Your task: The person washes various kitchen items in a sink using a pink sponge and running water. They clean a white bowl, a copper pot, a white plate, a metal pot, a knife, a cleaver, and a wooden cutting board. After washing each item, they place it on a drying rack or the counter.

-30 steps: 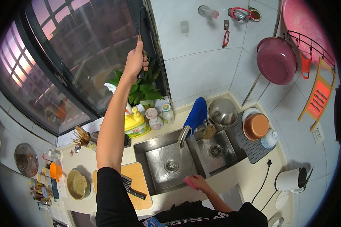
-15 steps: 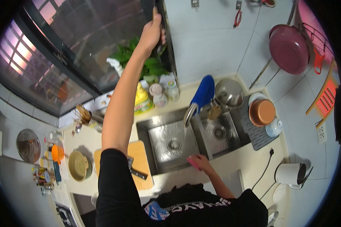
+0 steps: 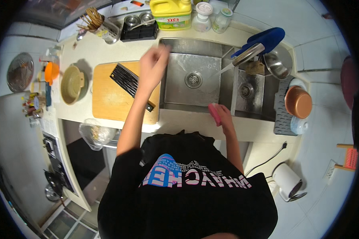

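Observation:
My right hand (image 3: 226, 118) is at the front edge of the sink (image 3: 179, 108), closed around a pink sponge (image 3: 215, 114). My left hand (image 3: 153, 65) is raised near the sink's left rim, above the right side of a wooden cutting board (image 3: 107, 101). Its fingers are smeared by motion, so I cannot tell whether they hold anything. A wide-bladed kitchen knife (image 3: 123, 79) lies slantwise on the board, partly hidden by my left forearm. Water runs from the faucet (image 3: 249, 54) into the left basin.
Behind the sink stand a yellow detergent jug (image 3: 170, 16) and jars (image 3: 222, 20). A colander (image 3: 72, 85) sits left of the board. On the right, a copper-coloured pot (image 3: 299, 102) rests on a grey drying mat (image 3: 285, 123), with a white kettle (image 3: 286, 180) nearer me. A plastic bag (image 3: 96, 133) hangs at the counter's front.
My left hand has come down from the window frame to beside the sink. My view has tipped downward. The pink sponge stays in my right hand at the sink's front edge.

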A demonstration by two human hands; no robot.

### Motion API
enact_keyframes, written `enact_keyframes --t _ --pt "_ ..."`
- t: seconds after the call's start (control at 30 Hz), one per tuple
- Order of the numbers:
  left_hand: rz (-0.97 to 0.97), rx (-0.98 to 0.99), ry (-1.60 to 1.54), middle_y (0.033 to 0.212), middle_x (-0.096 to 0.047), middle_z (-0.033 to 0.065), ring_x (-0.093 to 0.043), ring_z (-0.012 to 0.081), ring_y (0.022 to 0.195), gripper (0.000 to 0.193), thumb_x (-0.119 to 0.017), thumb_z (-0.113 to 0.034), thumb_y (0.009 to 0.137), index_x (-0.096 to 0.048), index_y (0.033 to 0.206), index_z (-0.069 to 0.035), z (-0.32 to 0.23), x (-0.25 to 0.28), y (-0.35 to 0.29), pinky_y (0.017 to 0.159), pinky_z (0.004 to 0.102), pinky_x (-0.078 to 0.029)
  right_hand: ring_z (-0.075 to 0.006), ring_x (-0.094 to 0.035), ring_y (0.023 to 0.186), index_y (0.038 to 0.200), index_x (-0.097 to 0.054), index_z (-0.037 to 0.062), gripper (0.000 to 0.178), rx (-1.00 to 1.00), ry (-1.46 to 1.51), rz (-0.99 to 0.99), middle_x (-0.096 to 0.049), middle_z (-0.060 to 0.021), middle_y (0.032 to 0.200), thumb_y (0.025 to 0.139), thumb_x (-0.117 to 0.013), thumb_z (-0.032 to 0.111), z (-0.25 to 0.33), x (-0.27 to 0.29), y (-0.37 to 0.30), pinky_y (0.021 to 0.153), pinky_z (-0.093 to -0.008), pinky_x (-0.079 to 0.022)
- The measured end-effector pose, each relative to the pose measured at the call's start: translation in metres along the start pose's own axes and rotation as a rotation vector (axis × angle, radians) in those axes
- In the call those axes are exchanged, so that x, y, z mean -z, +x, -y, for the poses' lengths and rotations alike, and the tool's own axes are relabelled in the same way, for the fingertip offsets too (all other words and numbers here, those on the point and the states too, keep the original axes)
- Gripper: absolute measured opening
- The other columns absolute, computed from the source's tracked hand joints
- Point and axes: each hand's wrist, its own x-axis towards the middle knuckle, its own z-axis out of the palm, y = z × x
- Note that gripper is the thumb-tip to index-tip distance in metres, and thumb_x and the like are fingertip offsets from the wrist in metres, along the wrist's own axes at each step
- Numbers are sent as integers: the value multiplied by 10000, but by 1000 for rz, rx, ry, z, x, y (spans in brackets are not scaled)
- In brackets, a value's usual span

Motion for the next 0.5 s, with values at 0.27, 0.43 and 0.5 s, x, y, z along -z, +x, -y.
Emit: enact_keyframes --t 0.27,0.43,0.5 --pt "-303 734 848 1044 -547 207 -597 380 921 646 -650 -520 729 -521 1010 47 153 59 -133 775 473 -484 -74 -541 729 999 -631 22 329 -80 -275 147 -601 -8 837 899 -574 330 -6 -18 1 649 -219 -426" --pt "-278 812 -341 844 -603 170 -648 295 715 327 -634 -171 785 -475 990 28 166 46 -138 604 382 -525 -82 -550 721 1050 -614 17 342 -86 -215 167 -608 -21 851 904 -573 325 8 -32 -8 638 -220 -430" --pt "-372 904 -870 698 -567 78 -605 181 611 239 -581 -38 807 -411 974 -21 123 24 -127 533 309 -500 -86 -554 717 1074 -602 22 343 -18 -6 81 -610 -26 856 914 -565 323 4 -37 -12 634 -223 -438"
